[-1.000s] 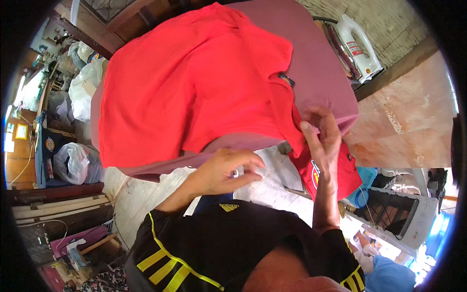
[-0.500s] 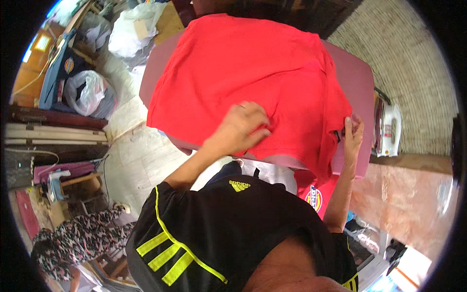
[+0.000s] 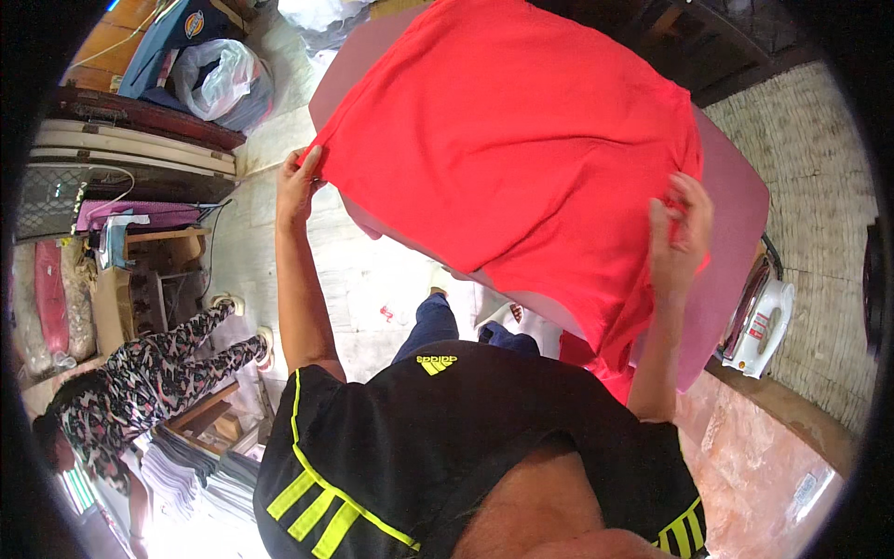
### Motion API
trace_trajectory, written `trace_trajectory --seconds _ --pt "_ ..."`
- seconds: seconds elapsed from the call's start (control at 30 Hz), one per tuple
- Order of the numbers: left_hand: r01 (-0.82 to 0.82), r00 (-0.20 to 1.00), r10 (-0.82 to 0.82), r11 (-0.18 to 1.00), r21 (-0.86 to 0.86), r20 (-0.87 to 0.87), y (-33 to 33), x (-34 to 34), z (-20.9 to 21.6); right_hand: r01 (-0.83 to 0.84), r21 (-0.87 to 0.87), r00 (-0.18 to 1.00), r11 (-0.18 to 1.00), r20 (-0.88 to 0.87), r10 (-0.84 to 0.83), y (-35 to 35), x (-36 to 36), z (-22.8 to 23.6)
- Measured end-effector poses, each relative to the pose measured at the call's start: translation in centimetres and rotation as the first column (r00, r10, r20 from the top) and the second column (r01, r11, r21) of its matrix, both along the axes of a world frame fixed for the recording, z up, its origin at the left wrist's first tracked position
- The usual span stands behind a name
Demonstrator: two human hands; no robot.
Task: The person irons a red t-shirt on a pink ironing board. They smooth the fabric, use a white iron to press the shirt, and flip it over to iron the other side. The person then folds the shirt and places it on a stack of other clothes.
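A red garment (image 3: 521,130), which looks like a shirt, lies spread over a padded mauve ironing table (image 3: 736,205). Soft creases run across its middle, and its near right part hangs over the front edge. At the garment's left corner, my left hand (image 3: 300,177) pinches the cloth between thumb and fingers. My right hand (image 3: 683,224) is over the garment's right side, fingers bent and thumb apart; whether it touches the cloth is hard to see. Beyond the table's right end stands a white iron (image 3: 762,326).
Another person in patterned clothes (image 3: 154,401) bends at the lower left, by stacked folded cloth (image 3: 200,475). A clear plastic bag (image 3: 223,84) sits at upper left. Dark furniture (image 3: 717,42) stands behind the table. A reddish stone surface (image 3: 745,447) lies below the iron.
My left hand has moved from the garment's near middle out to its left corner and grips it. My right hand has come off the right edge onto the cloth. The view has shifted.
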State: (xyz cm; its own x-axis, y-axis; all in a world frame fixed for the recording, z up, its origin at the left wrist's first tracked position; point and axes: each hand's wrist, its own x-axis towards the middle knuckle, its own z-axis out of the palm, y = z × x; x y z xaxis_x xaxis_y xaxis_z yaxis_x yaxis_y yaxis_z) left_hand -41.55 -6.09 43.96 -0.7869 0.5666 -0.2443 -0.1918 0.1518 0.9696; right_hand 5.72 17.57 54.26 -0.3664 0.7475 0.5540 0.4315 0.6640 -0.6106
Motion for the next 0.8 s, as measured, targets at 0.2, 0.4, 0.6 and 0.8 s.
trace_trajectory --seconds 0.2,0.4,0.6,0.8 --pt "0.031 0.992 -0.009 0.984 0.176 -0.126 -1.3 2.4 6.6 -0.601 -0.306 0.795 0.738 -0.127 0.594 -8.1 -13.6 0.1" --pt "0.332 0.874 -0.192 0.907 0.26 -0.446 2.5 11.5 13.7 -0.651 -0.12 0.754 0.75 -0.218 0.62 -12.3 -24.2 1.4" --pt "0.568 0.646 -0.082 0.715 0.407 -0.759 8.6 11.9 12.6 -0.504 -0.11 0.848 0.857 -0.25 0.467 -6.1 -20.1 6.0" --pt "0.429 0.222 -0.011 0.899 0.087 -0.975 23.7 7.7 8.6 -0.317 -0.014 0.937 0.948 -0.159 0.311 -1.1 -10.0 20.1"
